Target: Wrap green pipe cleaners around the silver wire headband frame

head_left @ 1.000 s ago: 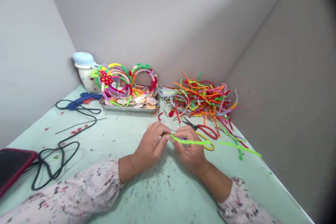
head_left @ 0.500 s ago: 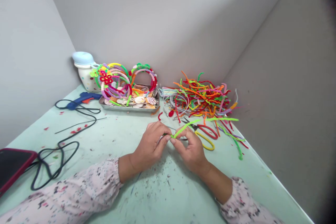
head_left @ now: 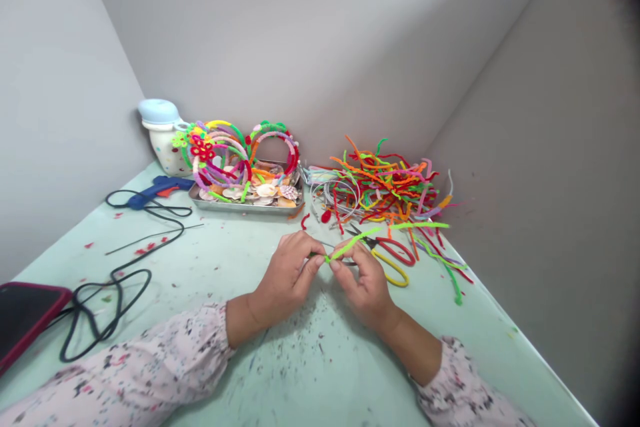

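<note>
A bright green fuzzy stem [head_left: 363, 236] stretches up and right from between my fingertips, over the scissors. My left hand [head_left: 286, 277] pinches its lower end together with a thin dark band, mostly hidden by the fingers. Close beside it, my right hand [head_left: 367, 285] closes thumb and fingers on the same stem, a small gap from the left thumb. Just behind my right hand lie scissors [head_left: 395, 250] with one red and one yellow handle loop. The fingertips nearly meet above the pale green table [head_left: 310, 373].
Behind are a metal tray [head_left: 240, 207] of shells and colourful headbands [head_left: 220, 153], and a pile of fuzzy stems [head_left: 390, 180]. Left are a speckled cup [head_left: 167, 147], a blue glue gun [head_left: 155, 191], a black cable [head_left: 120, 273] and a red-edged device [head_left: 27, 317].
My right thumb has shifted slightly up and away from the left thumb. The green stem's far end has moved a little to the left.
</note>
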Demonstrator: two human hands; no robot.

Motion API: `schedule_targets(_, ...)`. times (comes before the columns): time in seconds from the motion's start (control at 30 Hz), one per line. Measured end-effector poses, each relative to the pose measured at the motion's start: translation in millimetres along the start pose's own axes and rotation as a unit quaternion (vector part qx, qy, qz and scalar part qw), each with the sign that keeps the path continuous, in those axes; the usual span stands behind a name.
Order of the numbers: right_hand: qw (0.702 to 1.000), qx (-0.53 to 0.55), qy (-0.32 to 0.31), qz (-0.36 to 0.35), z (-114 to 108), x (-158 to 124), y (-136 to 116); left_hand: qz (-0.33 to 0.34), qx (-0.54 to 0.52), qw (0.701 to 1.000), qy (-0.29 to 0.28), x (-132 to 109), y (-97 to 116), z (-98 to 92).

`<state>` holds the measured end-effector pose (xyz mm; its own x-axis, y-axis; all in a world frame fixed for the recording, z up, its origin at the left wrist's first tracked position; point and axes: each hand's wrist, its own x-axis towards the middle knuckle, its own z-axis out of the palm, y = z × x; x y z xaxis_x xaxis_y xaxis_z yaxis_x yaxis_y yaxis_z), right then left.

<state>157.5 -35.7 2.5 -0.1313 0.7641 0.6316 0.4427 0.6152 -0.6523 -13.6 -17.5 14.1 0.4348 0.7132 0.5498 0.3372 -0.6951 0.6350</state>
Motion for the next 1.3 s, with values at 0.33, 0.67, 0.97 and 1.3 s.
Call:
schedule_targets(0.33, 0.999, 0.021, -0.012, 0.021, -0.9, 1.7, -2.7, 0.002, 0.007, 1.0, -0.014, -0.4, 0.8, 1.1)
schedule_targets(0.67, 0.999, 0.027, -0.021, 0.039, -0.2, 2.8, -5.0, 0.006, 0.014, 1.0, -0.019, 0.4, 0.5, 0.9)
schedule_targets(0.97, 1.0, 0.011, -0.001, 0.015, 0.7, 3.0, -1.1, -0.012, 0.015, 1.0, 0.004, 0.9, 0.7, 1.1)
schedule_targets(1.3, 1.0, 0.003, -0.011, 0.018, 1.3, 1.8, -0.5, -0.006, 0.022, 1.0, 0.006, 0.6, 0.3, 2.2)
